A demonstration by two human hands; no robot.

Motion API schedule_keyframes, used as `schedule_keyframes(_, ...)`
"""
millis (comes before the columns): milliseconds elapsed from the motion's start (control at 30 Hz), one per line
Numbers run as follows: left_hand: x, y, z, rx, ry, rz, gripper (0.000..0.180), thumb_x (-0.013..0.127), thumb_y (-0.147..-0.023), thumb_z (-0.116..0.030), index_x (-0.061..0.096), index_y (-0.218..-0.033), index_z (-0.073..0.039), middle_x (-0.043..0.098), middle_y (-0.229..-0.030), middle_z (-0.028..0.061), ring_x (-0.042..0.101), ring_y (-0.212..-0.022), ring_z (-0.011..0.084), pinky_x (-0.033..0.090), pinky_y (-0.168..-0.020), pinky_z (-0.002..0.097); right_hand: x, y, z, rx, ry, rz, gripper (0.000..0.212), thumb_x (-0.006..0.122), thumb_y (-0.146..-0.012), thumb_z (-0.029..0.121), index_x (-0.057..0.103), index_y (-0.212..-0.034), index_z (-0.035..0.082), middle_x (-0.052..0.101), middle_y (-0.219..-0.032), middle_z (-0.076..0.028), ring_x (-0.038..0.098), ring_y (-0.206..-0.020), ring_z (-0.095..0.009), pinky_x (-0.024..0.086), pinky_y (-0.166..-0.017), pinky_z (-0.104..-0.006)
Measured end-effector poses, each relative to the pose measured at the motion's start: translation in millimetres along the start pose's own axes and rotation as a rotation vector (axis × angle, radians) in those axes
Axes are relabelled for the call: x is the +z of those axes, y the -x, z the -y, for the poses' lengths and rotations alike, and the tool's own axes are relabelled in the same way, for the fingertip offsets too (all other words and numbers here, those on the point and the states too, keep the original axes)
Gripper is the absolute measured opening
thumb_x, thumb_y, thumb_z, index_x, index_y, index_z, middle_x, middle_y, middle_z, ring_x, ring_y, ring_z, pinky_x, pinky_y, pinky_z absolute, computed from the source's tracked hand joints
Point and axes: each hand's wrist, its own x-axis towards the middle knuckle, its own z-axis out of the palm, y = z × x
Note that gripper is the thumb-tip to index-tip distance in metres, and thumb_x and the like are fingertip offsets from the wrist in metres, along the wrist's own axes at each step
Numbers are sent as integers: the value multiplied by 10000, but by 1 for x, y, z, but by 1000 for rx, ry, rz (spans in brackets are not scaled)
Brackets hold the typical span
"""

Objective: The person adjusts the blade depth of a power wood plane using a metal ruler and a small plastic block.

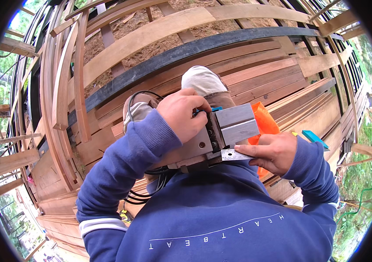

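Observation:
An electric planer [194,150] lies across my lap with its grey metal sole plates facing up and its cutter slot between them. My left hand [182,112] is closed over the planer's far edge, fingers bent beside the slot, where bits of teal show at the fingertips. My right hand [275,153] pinches a short steel ruler [233,155] between thumb and fingers. The ruler's end rests against or just over the planer's near edge by the slot; whether it touches is unclear. The planer's underside is hidden.
An orange cloth or bag [264,120] lies right of the planer. A teal piece [314,139] is beyond my right wrist. Black cable [148,192] loops at my left. Stacked boards [264,78] and a dark beam [168,56] stretch ahead; upright timbers [61,87] stand left.

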Motion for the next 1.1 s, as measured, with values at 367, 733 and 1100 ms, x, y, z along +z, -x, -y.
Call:
schedule_keyframes(367, 0, 0, -2, -1, -7, 3, 210, 616, -850, -104, 756, -988, -31, 675, -992, 149, 668, -914, 304, 538, -843, 384, -6, -5, -1, -23, 0, 7, 485, 753, -897, 207, 649, -1365, 275, 649, -842, -92, 682, -718, -301, 560, -631, -402)
schedule_keyframes(733, -1, 1, 1, -14, 80, -1, 221, 617, -839, -78, 767, -990, -18, 687, -1001, 147, 675, -947, 309, 533, -863, 379, 17, 8, 11, 21, 20, -105, 455, 709, -932, 268, 635, -1378, 215, 637, -862, -98, 685, -724, -291, 548, -621, -413)
schedule_keyframes(1100, 2, 1, 2, 2, 102, -8, 260, 594, -795, -44, 774, -976, 4, 697, -1003, 140, 685, -933, 297, 539, -858, 354, 34, 13, 13, 8, 53, -244, 510, 752, -862, 197, 665, -1364, 219, 522, -728, -50, 576, -612, -244, 483, -554, -390)
